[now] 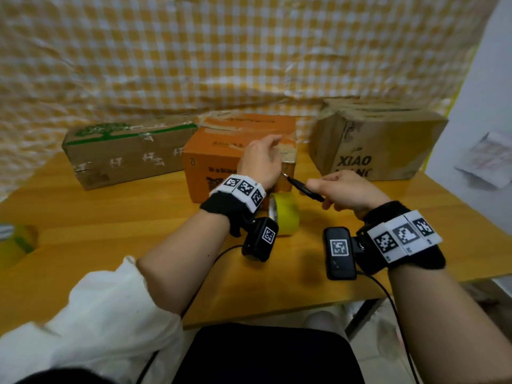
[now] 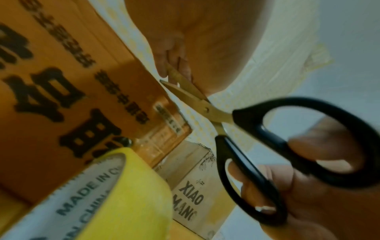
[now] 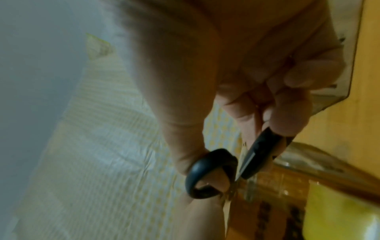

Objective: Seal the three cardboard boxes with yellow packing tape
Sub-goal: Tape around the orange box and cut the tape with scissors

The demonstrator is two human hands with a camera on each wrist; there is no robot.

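Three cardboard boxes stand in a row: a brown box with a green tree print, an orange box and a brown box marked XIAO MANG. A yellow tape roll stands against the orange box's front. My left hand sits on that box's near right corner with its fingers bent down, pinching a glossy tape strip. My right hand grips black-handled scissors. Their blades are slightly apart, tips right at the left fingers.
A second tape roll lies at the wooden table's left edge. A checked yellow cloth hangs behind the boxes. Wrist camera cables trail off the table's front edge. The table ends just right of the XIAO MANG box.
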